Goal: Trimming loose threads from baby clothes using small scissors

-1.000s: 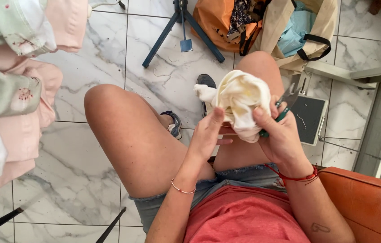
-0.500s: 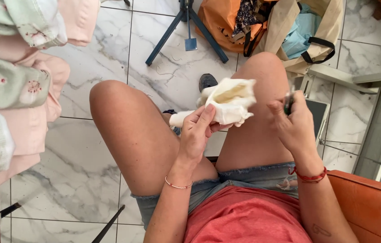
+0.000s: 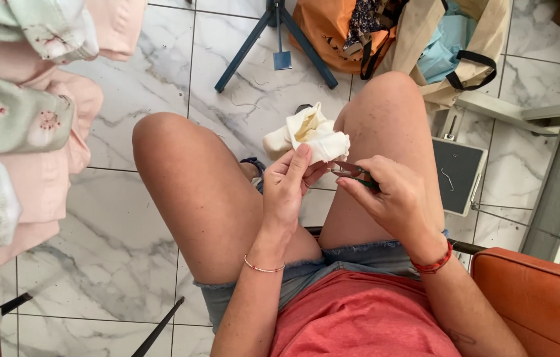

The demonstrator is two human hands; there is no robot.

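Sitting with bare knees apart over a marble tile floor (image 3: 114,218), working just above the lap. Pinching a small bundle of cream fabric (image 3: 309,135) in the left hand (image 3: 286,192), thumb and fingers closed on its lower edge, bundle raised between the 2 knees. Holding a pair of small thread snips (image 3: 354,174) with green handles in the right hand (image 3: 395,201), fingers wrapped tight around them, metal tips pointing toward the fabric's edge and sitting just beside the left thumb; not possible to tell whether the blades are touching cloth or thread.

Judging by this, trimming along 1 edge of the piece, somewhere mid-way: fabric bunched and folded, no cut scraps showing on the legs or floor, so hard to say how much remains.

Lying at the left, stacked pink and green floral garments (image 3: 15,119). Standing beyond the knees, an orange bag (image 3: 326,26) and a beige tote (image 3: 425,39) with more cloth.
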